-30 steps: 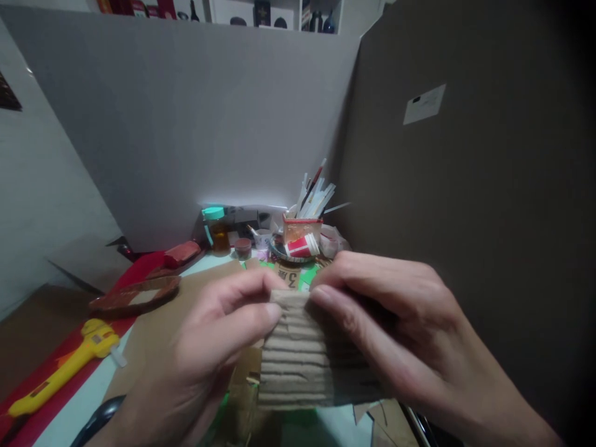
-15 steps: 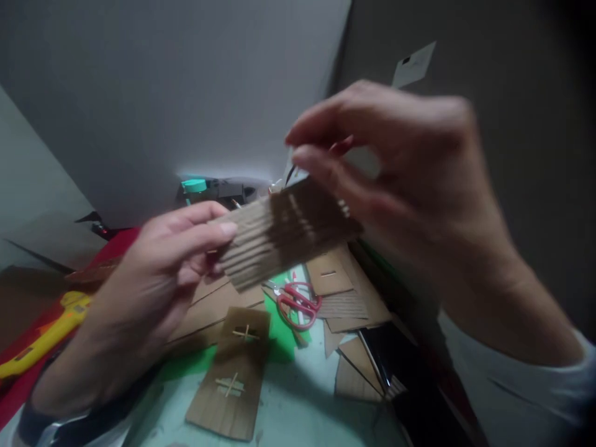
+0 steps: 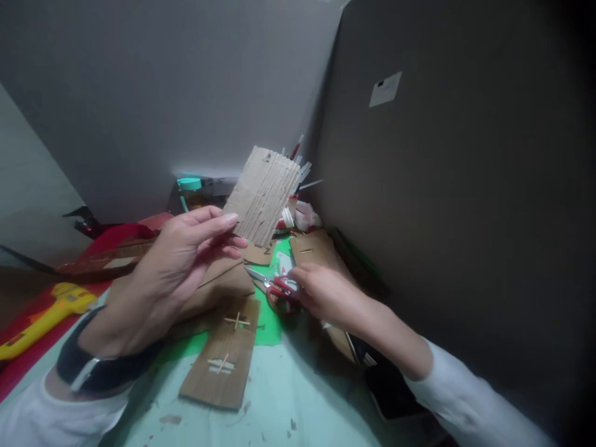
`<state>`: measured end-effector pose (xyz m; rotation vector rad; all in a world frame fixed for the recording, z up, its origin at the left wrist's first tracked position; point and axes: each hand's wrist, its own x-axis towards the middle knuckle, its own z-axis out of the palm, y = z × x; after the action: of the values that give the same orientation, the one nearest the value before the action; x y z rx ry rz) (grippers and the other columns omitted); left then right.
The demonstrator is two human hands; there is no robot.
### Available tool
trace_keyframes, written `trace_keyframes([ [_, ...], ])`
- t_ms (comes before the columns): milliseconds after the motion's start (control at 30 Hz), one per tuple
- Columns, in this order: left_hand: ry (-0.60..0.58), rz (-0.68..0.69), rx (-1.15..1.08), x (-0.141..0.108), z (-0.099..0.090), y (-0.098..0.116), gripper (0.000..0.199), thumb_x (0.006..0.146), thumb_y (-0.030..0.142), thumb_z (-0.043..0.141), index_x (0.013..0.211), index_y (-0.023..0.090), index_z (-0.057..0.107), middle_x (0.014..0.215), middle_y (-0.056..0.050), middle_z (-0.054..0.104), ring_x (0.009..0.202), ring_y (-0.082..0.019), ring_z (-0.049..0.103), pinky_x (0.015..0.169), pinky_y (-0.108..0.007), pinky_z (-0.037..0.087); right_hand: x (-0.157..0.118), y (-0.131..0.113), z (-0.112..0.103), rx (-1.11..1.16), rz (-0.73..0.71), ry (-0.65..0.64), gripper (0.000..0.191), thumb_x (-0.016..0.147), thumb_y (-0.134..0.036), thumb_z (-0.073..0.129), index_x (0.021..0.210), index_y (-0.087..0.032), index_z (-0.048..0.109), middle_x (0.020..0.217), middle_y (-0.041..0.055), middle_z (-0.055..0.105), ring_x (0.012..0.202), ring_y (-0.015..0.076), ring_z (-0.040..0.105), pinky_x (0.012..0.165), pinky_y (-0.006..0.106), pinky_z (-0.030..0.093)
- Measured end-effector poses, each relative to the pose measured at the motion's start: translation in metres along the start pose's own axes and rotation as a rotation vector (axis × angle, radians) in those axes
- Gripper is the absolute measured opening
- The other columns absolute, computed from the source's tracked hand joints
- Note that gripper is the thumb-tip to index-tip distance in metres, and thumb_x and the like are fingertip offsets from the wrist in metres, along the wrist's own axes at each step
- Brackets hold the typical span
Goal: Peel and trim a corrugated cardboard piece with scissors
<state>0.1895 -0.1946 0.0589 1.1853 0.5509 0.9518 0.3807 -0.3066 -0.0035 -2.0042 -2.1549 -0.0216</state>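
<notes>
- the left hand (image 3: pixel 181 261) has its grip pinching the ridged cardboard piece (image 3: pixel 261 195) by the lower corner, raised above the counter (image 3: pixel 288 385) toward its far edge; held so, it could swing or slip, and a harder pinch might crush its ridges.
- the right hand (image 3: pixel 326 295) has its fingers at the red-handled scissors (image 3: pixel 274 287), toward the counter's right edge; i cannot tell whether that grip is closed, so a hasty lift could drop them.
- the blades point left, close to the loose cardboard (image 3: pixel 216 287); dragging rather than lifting might snag it.
- the slotted strip (image 3: pixel 228 341) lies toward the counter's near edge, sticks crossed over its slots; a low wrist could knock these loose.
- the white sticks (image 3: pixel 303 169), by the far right corner, could tip if the raised piece brushes them.
</notes>
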Motion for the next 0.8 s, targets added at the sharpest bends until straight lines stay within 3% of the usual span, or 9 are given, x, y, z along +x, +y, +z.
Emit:
trace_keyframes([
  [133, -0.013, 0.01, -0.012, -0.005, -0.009, -0.005, 0.01, 0.078, 0.005, 0.069, 0.072, 0.012, 0.066, 0.069, 0.002, 0.061, 0.062, -0.011, 0.068, 0.059, -0.018, 0.059, 0.011, -0.006, 0.043, -0.037, 0.059, -0.104, 0.02, 0.095, -0.031, 0.059, 0.106, -0.015, 0.062, 0.097, 0.0033, 0.065, 0.082, 0.016, 0.064, 0.075, 0.035, 0.054],
  [267, 0.011, 0.032, -0.028, -0.012, -0.017, -0.008, 0.012, 0.08, 0.004, 0.068, 0.073, 0.012, 0.062, 0.072, 0.003, 0.06, 0.065, -0.011, 0.069, 0.065, -0.021, 0.061, 0.018, -0.01, 0.062, -0.05, 0.101, -0.074, 0.024, 0.096, -0.033, 0.057, 0.11, -0.014, 0.061, 0.101, 0.0051, 0.065, 0.086, 0.0171, 0.065, 0.077, 0.036, 0.055],
  [433, 0.032, 0.052, -0.053, -0.014, -0.02, -0.007, 0.012, 0.081, 0.003, 0.065, 0.078, 0.013, 0.06, 0.068, -0.001, 0.066, 0.065, -0.015, 0.072, 0.063, -0.022, 0.06, 0.014, -0.004, 0.044, -0.064, 0.114, 0.011, 0.024, 0.092, -0.017, 0.053, 0.115, -0.012, 0.058, 0.097, 0.0097, 0.064, 0.086, 0.0232, 0.064, 0.075, 0.041, 0.053],
  [500, 0.015, 0.08, -0.066, -0.012, -0.02, -0.006, 0.01, 0.081, 0.006, 0.066, 0.08, 0.014, 0.061, 0.071, -0.003, 0.069, 0.068, -0.017, 0.073, 0.067, -0.025, 0.06, 0.007, 0.0, 0.03, -0.037, 0.094, 0.045, 0.035, 0.08, -0.006, 0.054, 0.115, -0.01, 0.057, 0.1, 0.0168, 0.064, 0.09, 0.0311, 0.064, 0.075, 0.046, 0.053],
  [567, -0.008, 0.108, -0.086, -0.009, -0.019, -0.006, 0.007, 0.082, 0.008, 0.066, 0.083, 0.014, 0.062, 0.075, -0.004, 0.07, 0.072, -0.019, 0.074, 0.072, -0.028, 0.06, 0.0, 0.005, 0.018, 0.021, 0.062, 0.072, 0.042, 0.081, -0.009, 0.052, 0.123, -0.011, 0.049, 0.104, 0.0176, 0.065, 0.091, 0.0302, 0.067, 0.076, 0.043, 0.055],
  [667, -0.04, 0.126, -0.113, -0.006, -0.017, -0.008, 0.005, 0.084, 0.01, 0.064, 0.086, 0.014, 0.062, 0.081, -0.005, 0.069, 0.077, -0.021, 0.074, 0.076, -0.032, 0.06, -0.007, 0.013, 0.008, 0.27, 0.033, 0.134, 0.032, 0.094, -0.025, 0.044, 0.125, -0.02, 0.044, 0.109, 0.0108, 0.066, 0.097, 0.0208, 0.068, 0.081, 0.031, 0.057],
  [800, -0.056, 0.1, -0.128, -0.003, -0.012, -0.016, 0.007, 0.087, 0.015, 0.061, 0.093, 0.012, 0.064, 0.086, -0.007, 0.07, 0.078, -0.021, 0.073, 0.074, -0.029, 0.059, -0.008, 0.021, 0.012, 0.942, 0.261, 0.323, 0.043, 0.089, -0.049, 0.058, 0.124, -0.025, 0.046, 0.1, 0.0074, 0.068, 0.091, 0.0232, 0.07, 0.075, 0.032, 0.058],
])
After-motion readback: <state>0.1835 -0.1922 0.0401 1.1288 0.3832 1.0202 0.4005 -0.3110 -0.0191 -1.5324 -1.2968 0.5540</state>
